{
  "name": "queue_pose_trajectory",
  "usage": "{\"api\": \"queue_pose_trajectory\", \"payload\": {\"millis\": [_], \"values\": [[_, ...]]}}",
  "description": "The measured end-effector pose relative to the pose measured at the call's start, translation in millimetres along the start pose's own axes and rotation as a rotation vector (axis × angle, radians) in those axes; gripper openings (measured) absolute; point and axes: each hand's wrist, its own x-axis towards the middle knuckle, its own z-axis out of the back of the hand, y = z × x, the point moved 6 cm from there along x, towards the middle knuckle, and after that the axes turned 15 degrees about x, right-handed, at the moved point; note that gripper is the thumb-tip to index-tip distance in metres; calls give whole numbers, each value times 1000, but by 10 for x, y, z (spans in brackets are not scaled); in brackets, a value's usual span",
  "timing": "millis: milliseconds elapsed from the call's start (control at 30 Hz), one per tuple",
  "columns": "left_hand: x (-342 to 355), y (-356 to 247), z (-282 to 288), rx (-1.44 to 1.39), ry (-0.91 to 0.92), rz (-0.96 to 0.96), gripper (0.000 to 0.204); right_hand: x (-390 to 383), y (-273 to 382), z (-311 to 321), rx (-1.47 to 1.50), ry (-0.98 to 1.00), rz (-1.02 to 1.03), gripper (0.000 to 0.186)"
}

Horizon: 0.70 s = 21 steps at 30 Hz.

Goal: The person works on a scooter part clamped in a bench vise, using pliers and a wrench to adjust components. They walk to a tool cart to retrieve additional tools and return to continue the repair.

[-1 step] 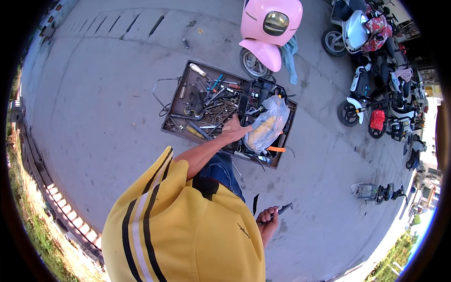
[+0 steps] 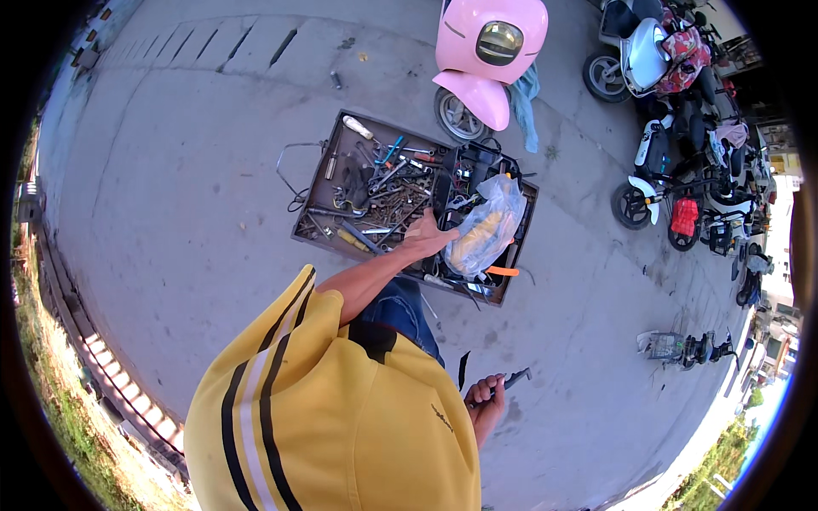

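My left hand [image 2: 423,236] reaches into a dark flat tool tray [image 2: 308,223] on the concrete. It rests among wrenches and screwdrivers, right beside a clear plastic bag [image 2: 487,223] with yellow contents. Its fingers point at the bag, and whether they grip anything is not visible. My right hand [image 2: 486,402] hangs low beside my yellow striped shirt. It is closed around a slim dark tool [image 2: 514,378] that sticks out to the right.
A pink scooter [image 2: 490,51] stands just behind the tray, with a blue cloth [image 2: 528,89] hanging at its side. Several parked scooters [image 2: 682,145] crowd the right. A curb and grass strip [image 2: 60,341] run along the left. An orange-handled tool [image 2: 503,271] lies at the tray's near edge.
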Motion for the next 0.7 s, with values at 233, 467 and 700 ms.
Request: {"api": "queue_pose_trajectory", "payload": {"millis": [233, 467, 700], "values": [[-50, -146, 81, 258, 57, -120, 105, 8, 25, 8, -1, 3, 34, 11], [186, 605, 976, 305, -370, -165, 51, 33, 106, 170, 51, -18, 75, 13], [539, 1217, 665, 763, -312, -187, 37, 48, 127, 174, 80, -49, 51, 12]]}}
